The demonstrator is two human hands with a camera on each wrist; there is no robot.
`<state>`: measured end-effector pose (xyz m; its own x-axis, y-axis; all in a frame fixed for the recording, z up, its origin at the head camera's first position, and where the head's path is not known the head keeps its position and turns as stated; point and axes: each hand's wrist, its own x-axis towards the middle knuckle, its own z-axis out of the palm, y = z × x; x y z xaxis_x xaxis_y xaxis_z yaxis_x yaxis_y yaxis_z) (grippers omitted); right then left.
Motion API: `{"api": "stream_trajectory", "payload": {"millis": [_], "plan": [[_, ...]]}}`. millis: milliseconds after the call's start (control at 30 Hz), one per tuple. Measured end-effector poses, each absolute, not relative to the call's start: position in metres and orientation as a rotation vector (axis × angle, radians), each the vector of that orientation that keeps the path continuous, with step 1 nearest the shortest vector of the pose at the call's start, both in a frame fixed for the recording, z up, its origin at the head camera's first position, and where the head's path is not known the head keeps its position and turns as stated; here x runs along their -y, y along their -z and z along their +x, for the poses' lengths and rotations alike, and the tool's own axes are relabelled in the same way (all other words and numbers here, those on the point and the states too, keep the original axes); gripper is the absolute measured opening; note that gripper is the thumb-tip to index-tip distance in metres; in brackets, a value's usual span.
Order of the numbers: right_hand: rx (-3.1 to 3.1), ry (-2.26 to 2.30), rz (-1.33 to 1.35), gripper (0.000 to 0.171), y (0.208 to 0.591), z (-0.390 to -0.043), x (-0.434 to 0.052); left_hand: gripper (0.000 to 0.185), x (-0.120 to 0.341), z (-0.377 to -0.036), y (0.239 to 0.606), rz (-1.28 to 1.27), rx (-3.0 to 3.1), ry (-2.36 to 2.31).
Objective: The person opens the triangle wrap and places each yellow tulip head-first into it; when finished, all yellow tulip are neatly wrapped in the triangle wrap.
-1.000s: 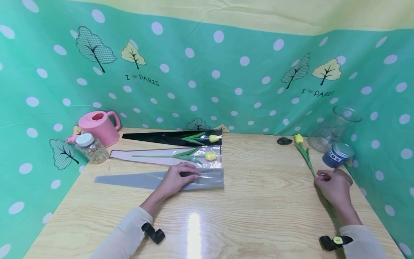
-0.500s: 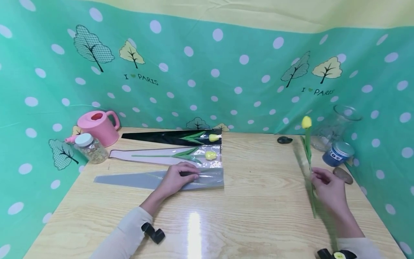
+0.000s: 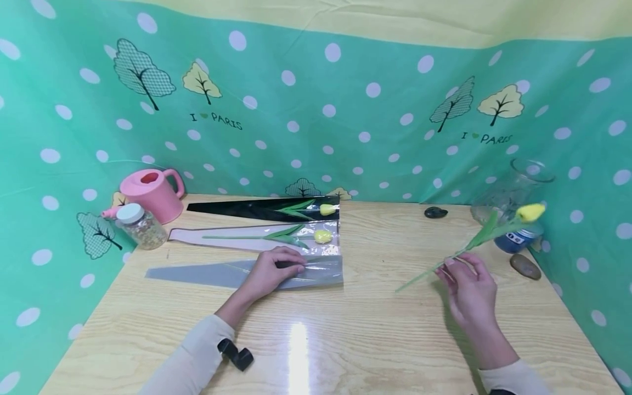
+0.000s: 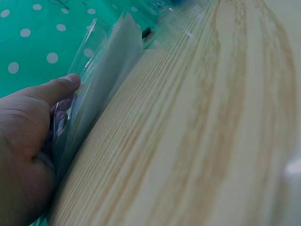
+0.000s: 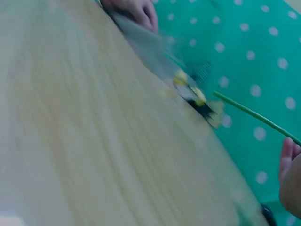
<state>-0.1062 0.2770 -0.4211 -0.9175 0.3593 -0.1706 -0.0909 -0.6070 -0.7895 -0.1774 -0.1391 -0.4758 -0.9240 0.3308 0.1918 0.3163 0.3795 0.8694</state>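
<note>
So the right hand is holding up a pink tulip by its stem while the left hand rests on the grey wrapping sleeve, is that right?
Not quite: the tulip is yellow, not pink, as the head view shows. The right hand does hold it up by its stem, and the left hand rests on the grey wrapping sleeve.

Left arm: reaches forward from the lower left, in a cream sleeve with a black strap at the wrist.
Left hand (image 3: pixel 273 270): palm down and low, fingers bent, thumb stretched forward and pressing.
Right arm: comes in from the lower right corner, forearm bare above a cream cuff.
Right hand (image 3: pixel 469 288): raised, back to the head camera, fingertips pinched together.
</note>
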Motion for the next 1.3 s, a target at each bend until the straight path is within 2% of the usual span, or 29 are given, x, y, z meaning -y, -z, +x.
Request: {"api": "stream_trajectory", "payload": {"millis": [267,900,1133,1300], "plan": [[1.177,-2.566,-0.699,0.026,0.432,-0.115,-0.226,0.014,0.139,-0.178,0.476,0.589,-2.597,-1.633],[1.260,-2.593,-0.740,0.020,0.457,-0.117,-0.141,0.012,0.139,-0.179,0.478,0.586,-2.608,-1.600],[1.273,-2.620,-0.765,0.016,0.456,-0.113,-0.129,0.013,0.139,-0.179,0.478,0.580,-2.606,-1.606],[1.349,-2.617,-0.744,0.008,0.451,-0.110,-0.140,0.015,0.138,-0.178,0.478,0.583,-2.604,-1.602]]}}
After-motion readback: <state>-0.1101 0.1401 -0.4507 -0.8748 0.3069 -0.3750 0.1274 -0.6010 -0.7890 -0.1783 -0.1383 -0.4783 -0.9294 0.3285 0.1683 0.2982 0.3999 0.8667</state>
